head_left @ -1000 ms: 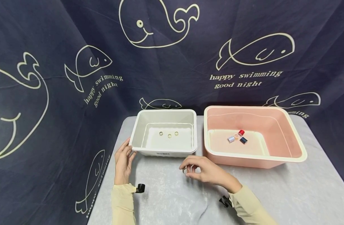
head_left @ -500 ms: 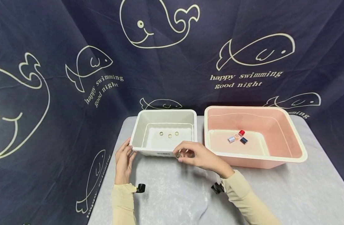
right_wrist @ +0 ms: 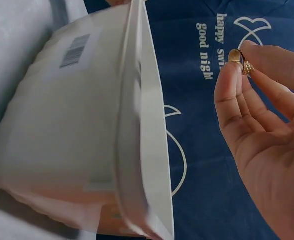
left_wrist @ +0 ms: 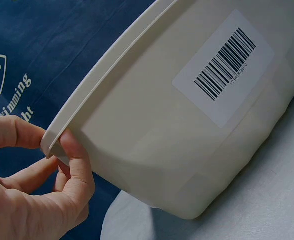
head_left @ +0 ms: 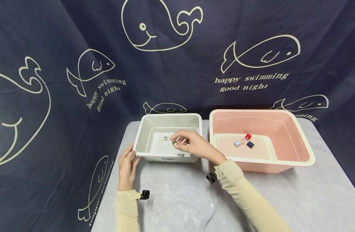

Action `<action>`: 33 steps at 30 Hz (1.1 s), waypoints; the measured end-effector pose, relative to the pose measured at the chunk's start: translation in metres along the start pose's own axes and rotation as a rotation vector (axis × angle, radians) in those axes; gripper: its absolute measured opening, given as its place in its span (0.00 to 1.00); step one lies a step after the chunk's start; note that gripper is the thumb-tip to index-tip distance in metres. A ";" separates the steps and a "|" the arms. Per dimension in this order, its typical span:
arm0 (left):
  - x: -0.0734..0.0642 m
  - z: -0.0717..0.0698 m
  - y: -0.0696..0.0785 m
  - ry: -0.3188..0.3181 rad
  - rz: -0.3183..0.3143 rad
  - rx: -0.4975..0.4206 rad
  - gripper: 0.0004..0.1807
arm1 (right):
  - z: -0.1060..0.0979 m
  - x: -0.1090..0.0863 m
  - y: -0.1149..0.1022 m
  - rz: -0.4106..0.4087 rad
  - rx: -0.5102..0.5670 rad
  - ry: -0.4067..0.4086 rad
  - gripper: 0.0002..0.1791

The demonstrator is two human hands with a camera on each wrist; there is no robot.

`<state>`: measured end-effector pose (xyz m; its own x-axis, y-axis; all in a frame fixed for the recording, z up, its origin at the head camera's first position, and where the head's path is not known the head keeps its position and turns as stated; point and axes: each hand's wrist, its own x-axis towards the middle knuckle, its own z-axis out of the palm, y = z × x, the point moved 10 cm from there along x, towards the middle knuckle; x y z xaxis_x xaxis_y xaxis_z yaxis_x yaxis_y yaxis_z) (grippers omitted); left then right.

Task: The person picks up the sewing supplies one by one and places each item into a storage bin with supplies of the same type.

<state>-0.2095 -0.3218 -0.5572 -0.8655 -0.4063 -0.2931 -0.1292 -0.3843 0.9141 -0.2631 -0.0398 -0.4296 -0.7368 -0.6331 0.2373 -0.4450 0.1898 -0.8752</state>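
My left hand (head_left: pixel 127 167) pinches the left front corner of the white bin's rim (left_wrist: pixel 57 131), thumb against the outside wall. Over the inside of that white bin (head_left: pixel 177 120), my right hand (head_left: pixel 193 145) holds a gold, dimpled ring-shaped thimble (right_wrist: pixel 247 67) between thumb and fingertip. On the bin's floor lies a similar small ring-shaped thimble (head_left: pixel 166 138); the right hand covers the part of the floor beside it.
To the right stands a larger pink bin (head_left: pixel 299 145). It holds a red thread spool (head_left: pixel 248 136), a dark blue spool (head_left: pixel 250 144), a pale blue spool (head_left: pixel 237 143) and a pale ring-like piece (head_left: pixel 243 140). A patterned curtain (head_left: pixel 177 74) hangs behind.
My right hand has moved from the table in front of the bins, left and forward, over the white bin with the thimble. The left hand has stayed at the rim.
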 end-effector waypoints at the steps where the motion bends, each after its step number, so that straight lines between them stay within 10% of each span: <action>1: 0.000 0.000 0.000 0.002 0.001 0.001 0.28 | -0.001 0.004 0.001 0.008 -0.004 0.004 0.12; 15: 0.000 -0.002 0.001 0.008 0.001 -0.007 0.28 | 0.006 0.050 0.021 0.108 0.134 -0.058 0.14; 33: 0.000 -0.002 -0.003 0.017 -0.014 -0.016 0.28 | 0.024 0.104 0.040 0.159 -0.105 -0.234 0.15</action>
<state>-0.2083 -0.3225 -0.5601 -0.8555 -0.4144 -0.3106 -0.1332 -0.4036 0.9052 -0.3454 -0.1154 -0.4502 -0.6700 -0.7423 -0.0136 -0.3922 0.3694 -0.8425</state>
